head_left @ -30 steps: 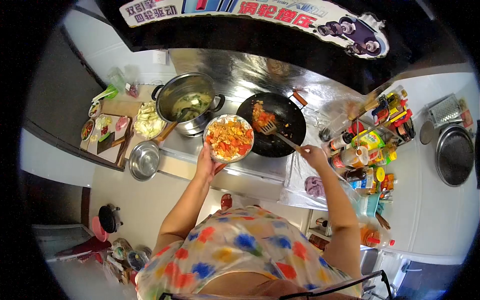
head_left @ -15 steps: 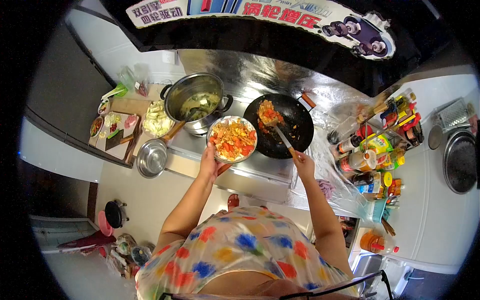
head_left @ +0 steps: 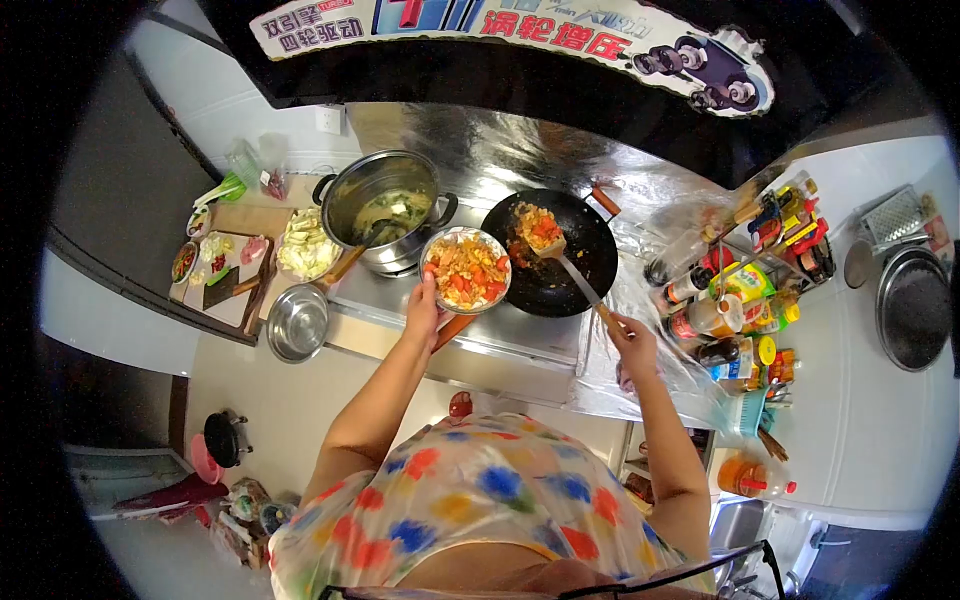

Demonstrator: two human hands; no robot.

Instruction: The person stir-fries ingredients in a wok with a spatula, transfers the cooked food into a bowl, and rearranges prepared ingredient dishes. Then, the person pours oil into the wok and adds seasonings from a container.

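Observation:
My left hand [head_left: 423, 308] grips the near-left rim of a bowl [head_left: 510, 262] filled with tomato and egg [head_left: 465, 275]. The bowl is held beside the wok's left edge, and a wooden handle [head_left: 453, 331] shows just below it. My right hand [head_left: 632, 342] is closed round the wooden handle of a spatula [head_left: 583, 287]. The spatula's blade reaches into the black wok [head_left: 575, 220], with a heap of tomato and egg [head_left: 538, 228] at its tip. Small bits of food are scattered over the wok's inside.
Left of the wok stands a steel pot [head_left: 345, 205] with soup and a ladle. Farther left are a steel bowl [head_left: 298, 322], a plate of cut vegetable [head_left: 308, 245] and a cutting board [head_left: 235, 322] with a knife. Bottles and seasonings [head_left: 735, 315] crowd the right counter.
My right hand has moved slightly right and down with the spatula, showing more of its handle. The bowl in my left hand has shifted only slightly. The food heap remains in the wok.

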